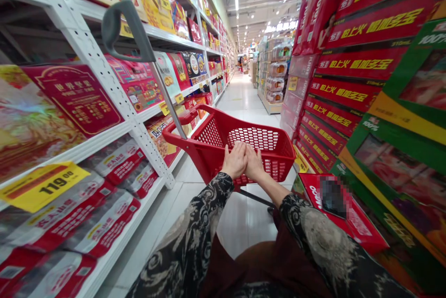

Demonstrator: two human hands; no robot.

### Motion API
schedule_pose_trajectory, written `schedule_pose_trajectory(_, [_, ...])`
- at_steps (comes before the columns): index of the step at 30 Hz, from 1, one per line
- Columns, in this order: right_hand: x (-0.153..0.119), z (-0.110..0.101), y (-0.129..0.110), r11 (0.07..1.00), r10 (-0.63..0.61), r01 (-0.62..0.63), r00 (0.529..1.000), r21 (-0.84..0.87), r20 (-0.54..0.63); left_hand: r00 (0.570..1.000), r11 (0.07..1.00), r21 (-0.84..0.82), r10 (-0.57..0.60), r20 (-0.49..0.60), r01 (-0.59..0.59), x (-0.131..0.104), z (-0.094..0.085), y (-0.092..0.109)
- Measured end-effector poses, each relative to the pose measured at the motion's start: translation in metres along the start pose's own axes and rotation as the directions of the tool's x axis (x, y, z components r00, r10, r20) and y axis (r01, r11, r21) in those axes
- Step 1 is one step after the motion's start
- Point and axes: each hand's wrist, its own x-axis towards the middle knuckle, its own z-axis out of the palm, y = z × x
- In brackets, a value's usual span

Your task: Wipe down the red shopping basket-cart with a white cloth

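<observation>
A red rolling shopping basket (200, 152) with perforated walls stands in front of me, its long metal pull rod with a grey handle (148, 52) slanting up at the left. My left hand (235, 160) and my right hand (253, 164) meet side by side at the basket's near rim, touching each other. Their fingers reach forward over the edge, close together, and the fingertips are partly hidden. Inside the basket, the visible part of the far wall shows only red mesh.
White metal shelving (134, 128) with gift boxes and bottle packs runs along the left. Stacked red drink cartons (343, 103) and green cartons (386, 149) rise close on the right. A red box (362, 223) sits low at right. The tiled aisle (240, 87) stretches ahead past a pallet display (273, 75).
</observation>
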Motion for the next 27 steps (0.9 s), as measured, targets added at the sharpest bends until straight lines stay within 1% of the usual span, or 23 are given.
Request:
schedule_pose_trajectory(1, [-0.003,-0.002,0.004,1.0,0.003,-0.003,1.0,-0.007,0.01,1.0,1.0,-0.014,0.007,0.026,-0.006,0.002,0.002,0.002])
schedule_pose_trajectory(3, [-0.01,-0.006,0.013,1.0,-0.024,0.024,1.0,-0.017,0.001,0.999,1.0,-0.013,0.019,0.033,-0.018,0.004,0.007,0.004])
schedule_pose_trajectory(6, [-0.019,-0.008,0.025,0.993,-0.118,0.117,0.992,-0.027,-0.04,0.999,0.998,0.042,0.038,-0.018,-0.037,0.002,0.013,0.0])
schedule_pose_trajectory(9, [-0.024,-0.01,0.033,0.983,-0.183,0.181,0.982,-0.033,-0.051,0.997,0.992,0.114,0.058,-0.059,-0.051,-0.003,0.015,-0.011])
schedule_pose_trajectory(11, [-0.025,-0.011,0.037,0.979,-0.203,0.202,0.978,-0.029,-0.047,0.996,0.987,0.153,0.049,-0.078,-0.036,-0.007,0.011,-0.025])
schedule_pose_trajectory(14, [-0.026,-0.012,0.042,0.975,-0.222,0.222,0.974,-0.018,-0.031,0.996,0.982,0.185,-0.006,-0.093,0.023,-0.012,0.0,-0.055])
schedule_pose_trajectory(16, [-0.025,-0.013,0.044,0.976,-0.217,0.217,0.976,-0.013,-0.024,0.994,0.979,0.197,-0.037,-0.1,0.056,-0.015,-0.008,-0.075])
schedule_pose_trajectory(18, [-0.024,-0.013,0.043,0.978,-0.208,0.208,0.978,-0.01,-0.02,0.992,0.974,0.21,-0.06,-0.114,0.083,-0.017,-0.014,-0.088])
schedule_pose_trajectory(20, [-0.023,-0.013,0.042,0.978,-0.208,0.208,0.978,-0.004,-0.013,0.989,0.97,0.217,-0.082,-0.12,0.107,-0.018,-0.017,-0.094])
schedule_pose_trajectory(25, [-0.023,-0.016,0.042,0.972,-0.234,0.234,0.972,-0.001,0.013,0.988,0.968,0.217,-0.102,-0.113,0.125,-0.02,-0.025,-0.096])
schedule_pose_trajectory(27, [-0.023,-0.016,0.044,0.968,-0.25,0.25,0.968,0.0,0.005,0.986,0.964,0.23,-0.106,-0.127,0.133,-0.022,-0.031,-0.103])
